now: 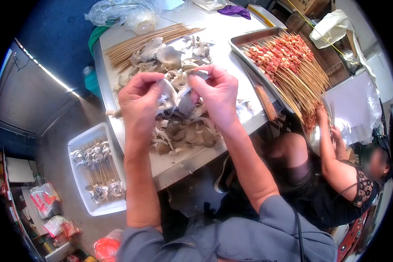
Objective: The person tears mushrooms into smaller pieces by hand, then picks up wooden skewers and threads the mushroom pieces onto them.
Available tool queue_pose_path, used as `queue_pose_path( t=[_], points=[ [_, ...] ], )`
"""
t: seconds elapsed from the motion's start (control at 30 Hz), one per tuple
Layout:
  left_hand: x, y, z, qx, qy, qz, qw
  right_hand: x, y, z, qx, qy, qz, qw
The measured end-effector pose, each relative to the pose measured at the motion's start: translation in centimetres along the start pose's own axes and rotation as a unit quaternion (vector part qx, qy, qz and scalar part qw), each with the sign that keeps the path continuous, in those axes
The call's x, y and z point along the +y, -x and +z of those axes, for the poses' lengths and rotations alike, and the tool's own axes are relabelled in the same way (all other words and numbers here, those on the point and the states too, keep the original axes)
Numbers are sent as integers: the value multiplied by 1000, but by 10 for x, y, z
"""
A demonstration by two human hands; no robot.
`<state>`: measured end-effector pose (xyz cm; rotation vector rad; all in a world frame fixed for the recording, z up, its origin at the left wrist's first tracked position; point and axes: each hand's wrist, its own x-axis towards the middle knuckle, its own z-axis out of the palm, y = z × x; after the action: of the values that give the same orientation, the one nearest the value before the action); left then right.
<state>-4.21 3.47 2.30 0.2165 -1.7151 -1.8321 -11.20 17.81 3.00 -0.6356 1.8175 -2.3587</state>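
Note:
Both my hands are raised over a heap of grey oyster mushrooms on a white table. My left hand pinches a pale oyster mushroom piece between thumb and fingers. Level with it, my right hand pinches mushroom too, its fingertips close to the left ones. Whether the two pieces are still joined I cannot tell. Behind the heap lies a bundle of bare bamboo skewers. Larger mushroom caps rest just beyond my fingers.
A metal tray of meat skewers stands at the right, beside a wooden handle. At lower left sits a white tub with threaded mushroom skewers. A co-worker sits at right, one hand near the meat skewers. Plastic bags lie at the back.

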Motion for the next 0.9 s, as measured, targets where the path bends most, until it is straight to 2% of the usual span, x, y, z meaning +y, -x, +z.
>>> queue_pose_path(
  t=[0.1, 0.23, 0.33, 0.4, 0.53, 0.67, 0.77, 0.83, 0.9],
  points=[
    [-9, -7, -11, 50, -23, 33, 998, -1, -4, -5, 36, -23, -11, 999],
    [-6, -7, -11, 33, -74, 22, 996, 4, -10, -13, 57, -28, -17, 998],
    [-13, -10, -14, -4, -139, 59, 988, 0, -11, -15, 58, 24, 15, 998],
    [-11, -10, -16, -17, -155, 66, 986, -3, -11, -14, 94, 39, -20, 995],
    [-5, -12, -23, 61, -141, 33, 988, -1, -20, -29, 142, 25, -88, 986],
    [-8, -17, -27, 61, -110, 41, 991, 1, -27, -38, 128, 8, -75, 989],
    [-6, -15, -25, 65, -90, 31, 993, 8, -37, -49, 107, 57, -60, 991],
    [0, -15, -27, 53, -115, 17, 992, 8, -50, -57, 70, 97, -16, 993],
    [-2, -15, -31, 55, -107, 23, 992, 7, -65, -61, 65, 110, -27, 991]
  ],
)
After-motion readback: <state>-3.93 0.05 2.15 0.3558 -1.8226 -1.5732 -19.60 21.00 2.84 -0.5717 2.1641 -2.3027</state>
